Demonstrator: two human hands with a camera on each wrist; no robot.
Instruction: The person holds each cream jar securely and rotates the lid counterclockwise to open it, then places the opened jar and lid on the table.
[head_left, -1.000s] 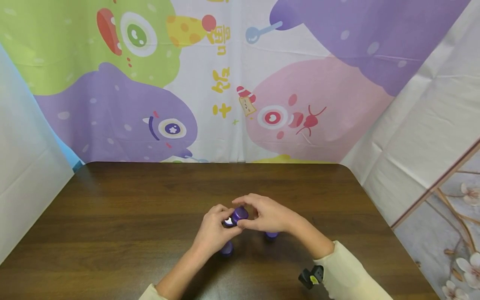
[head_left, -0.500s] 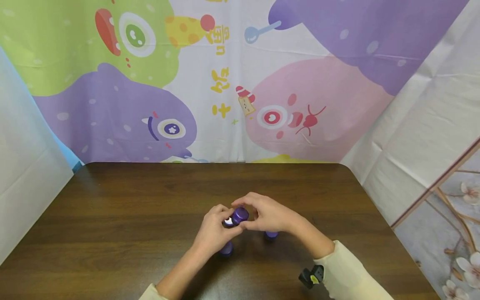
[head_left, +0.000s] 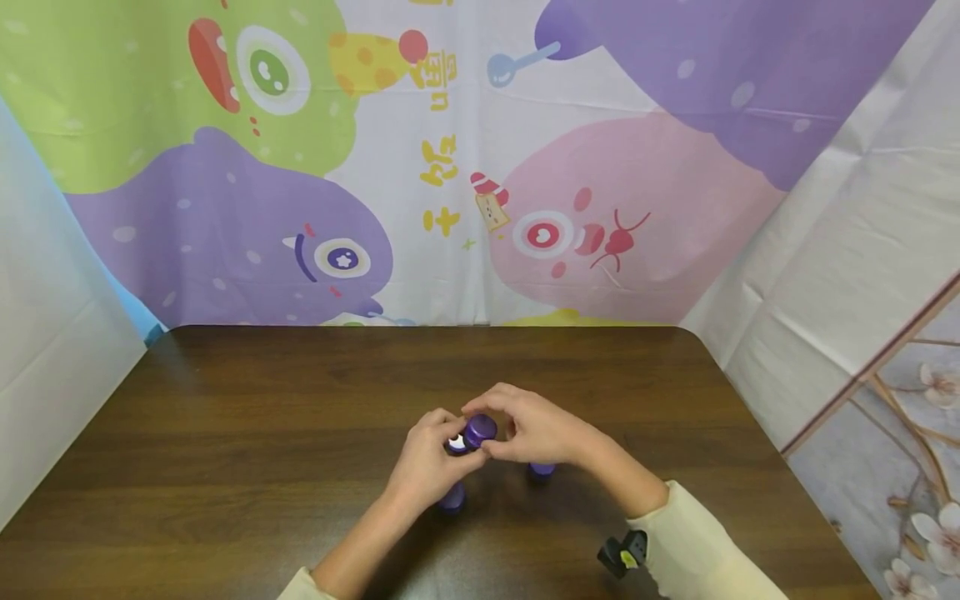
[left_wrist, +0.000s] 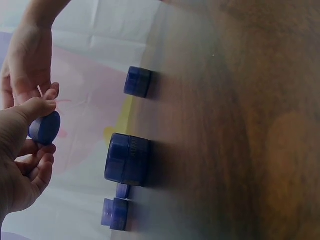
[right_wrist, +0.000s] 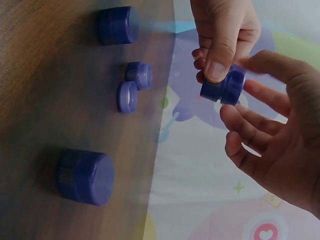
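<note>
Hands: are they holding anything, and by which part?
A jar: the left hand pinches its lower part, the right hand curls round its upper part.

right sleeve: pale cream, plain fabric, lightly creased — ends short of the wrist, forearm bare below the cuff. left sleeve: matching pale cream; only its end is in view. black device at the right cuff: small, angular, blocky, bearing a yellow-green patch — its fastening cannot be made out. left hand and right hand: both bare. left thumbnail: short, rounded.
</note>
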